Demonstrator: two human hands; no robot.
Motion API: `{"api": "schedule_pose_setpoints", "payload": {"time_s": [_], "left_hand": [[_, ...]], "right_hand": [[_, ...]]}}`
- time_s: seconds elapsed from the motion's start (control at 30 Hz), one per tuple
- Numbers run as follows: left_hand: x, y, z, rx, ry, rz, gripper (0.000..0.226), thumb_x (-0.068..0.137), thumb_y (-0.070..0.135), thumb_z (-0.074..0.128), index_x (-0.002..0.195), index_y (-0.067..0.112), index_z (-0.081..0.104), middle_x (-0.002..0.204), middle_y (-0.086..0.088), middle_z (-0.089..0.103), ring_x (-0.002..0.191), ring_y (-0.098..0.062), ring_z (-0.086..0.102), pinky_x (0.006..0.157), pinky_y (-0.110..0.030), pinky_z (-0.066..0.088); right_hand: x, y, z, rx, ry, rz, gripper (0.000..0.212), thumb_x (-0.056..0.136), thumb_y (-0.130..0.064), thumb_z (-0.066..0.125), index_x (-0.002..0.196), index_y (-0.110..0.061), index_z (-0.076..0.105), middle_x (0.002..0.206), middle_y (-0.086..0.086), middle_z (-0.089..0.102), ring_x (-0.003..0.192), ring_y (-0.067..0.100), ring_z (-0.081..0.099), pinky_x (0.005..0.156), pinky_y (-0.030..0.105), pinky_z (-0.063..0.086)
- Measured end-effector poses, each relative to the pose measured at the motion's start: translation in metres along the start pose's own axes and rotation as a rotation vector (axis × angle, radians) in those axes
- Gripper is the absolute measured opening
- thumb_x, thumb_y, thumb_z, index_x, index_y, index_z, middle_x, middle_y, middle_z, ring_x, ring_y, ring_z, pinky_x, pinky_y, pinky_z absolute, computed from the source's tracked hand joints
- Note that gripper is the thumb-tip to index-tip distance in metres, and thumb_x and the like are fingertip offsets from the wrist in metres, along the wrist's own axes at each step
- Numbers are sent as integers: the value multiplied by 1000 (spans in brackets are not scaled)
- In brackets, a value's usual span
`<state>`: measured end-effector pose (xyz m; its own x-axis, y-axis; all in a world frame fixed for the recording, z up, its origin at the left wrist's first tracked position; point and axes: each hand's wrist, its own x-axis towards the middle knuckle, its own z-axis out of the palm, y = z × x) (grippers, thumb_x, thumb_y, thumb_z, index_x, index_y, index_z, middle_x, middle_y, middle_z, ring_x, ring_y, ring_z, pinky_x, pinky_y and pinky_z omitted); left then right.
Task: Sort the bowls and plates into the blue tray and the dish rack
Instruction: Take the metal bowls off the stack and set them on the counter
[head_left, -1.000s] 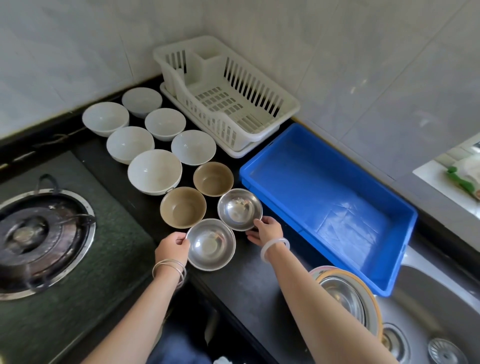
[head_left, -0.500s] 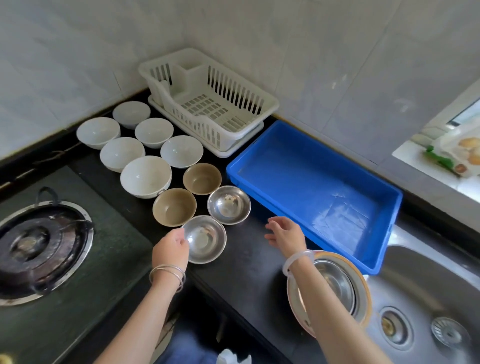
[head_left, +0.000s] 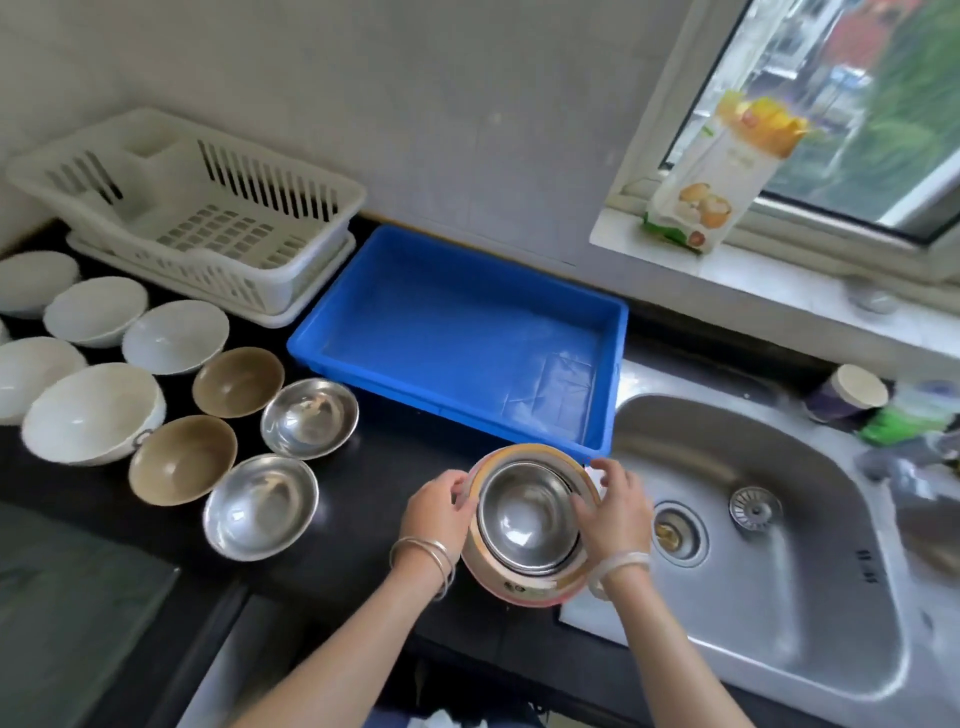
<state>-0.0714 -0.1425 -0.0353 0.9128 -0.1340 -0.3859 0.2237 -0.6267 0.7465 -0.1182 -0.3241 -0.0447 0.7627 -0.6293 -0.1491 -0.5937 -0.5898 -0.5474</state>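
A stack of plates with steel dishes nested on top rests at the counter's front edge, beside the sink. My left hand grips its left rim and my right hand grips its right rim. The empty blue tray lies just behind the stack. The empty white dish rack stands at the back left. On the counter to the left sit two steel bowls, two brown bowls and several white bowls.
A steel sink with a drain fills the right side. A food packet leans on the window sill, and a cup stands behind the sink. A stove's edge shows at the lower left.
Both hands left the small steel bowls and moved right to the plate stack, taking hold of its rim. The view swung right toward the sink and window.
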Motion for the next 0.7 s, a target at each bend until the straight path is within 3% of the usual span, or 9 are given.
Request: {"api": "schedule_pose_setpoints", "payload": {"time_s": [0.07,0.2,0.33,0.5,0.7], "left_hand": [[2,5,9,50,-30,23,26,88,22,57,113,18,59,108,-1,67,97,-18,62,84,-30,51],[6,6,18,134,-22,44,23,88,15,54,111,18,56,104,-3,65,94,-21,61,83,-35,52],[8,5,20,149,-23,48,21,88,15,55,108,16,57,100,-2,64,89,-19,61,79,-31,51],[9,3,21,157,-36,44,20,86,16,58,106,15,57,100,-4,65,89,-19,60,80,-32,50],[11,3,23,156,-38,31,22,85,14,59,107,16,56,102,-4,63,90,-20,61,83,-35,53]], "right_hand": [[-1,7,2,-14,-66,43,52,73,-23,75,120,-16,53,113,11,53,103,32,52,94,37,39],[-1,12,9,-12,-138,66,60,70,-31,77,122,-20,49,115,7,52,107,29,50,92,36,41],[1,15,12,-53,-141,58,46,72,-28,73,110,-18,50,107,6,57,103,29,52,82,36,46],[0,17,9,-64,-62,-24,31,79,-16,61,108,-19,50,101,7,62,89,30,59,64,30,40],[-2,14,6,-188,-20,-82,26,86,-19,50,112,-21,53,103,5,66,91,31,61,62,29,36]]}}
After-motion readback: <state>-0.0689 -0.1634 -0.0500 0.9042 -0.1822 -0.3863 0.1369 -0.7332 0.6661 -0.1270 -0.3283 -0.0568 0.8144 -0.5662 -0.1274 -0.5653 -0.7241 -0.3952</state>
